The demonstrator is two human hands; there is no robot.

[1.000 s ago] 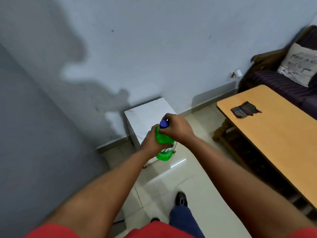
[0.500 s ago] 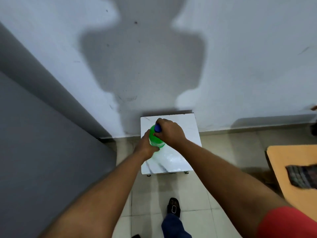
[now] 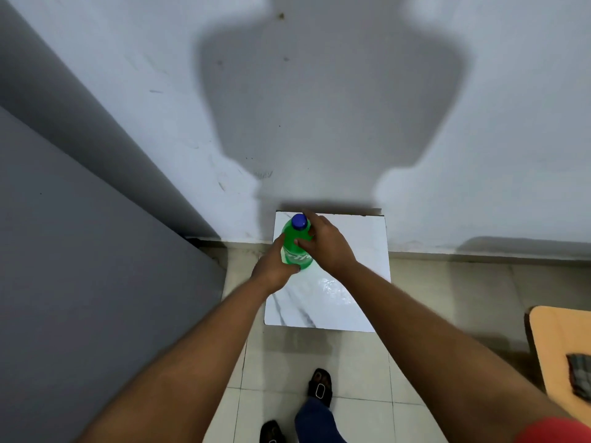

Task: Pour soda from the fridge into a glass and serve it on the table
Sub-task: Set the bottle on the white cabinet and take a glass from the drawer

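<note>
Now both hands on green soda bottle (image 3: 295, 247), held over far-left corner of small white marble-top table (image 3: 345, 282) against wall. Left hand (image 3: 276, 265) wraps lower body of bottle at label, fingers curled round it. Right hand (image 3: 326, 243) grips bottle's shoulder, thumb across green plastic, fingers reaching past blue cap (image 3: 299, 220). Cap on. Whether bottle base touches tabletop: cannot tell. Wooden table (image 3: 559, 340) at right edge, dark cloth (image 3: 580, 372) on it.

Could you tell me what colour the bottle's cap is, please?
Blue, on the green bottle; cap shows in the head view.
</note>
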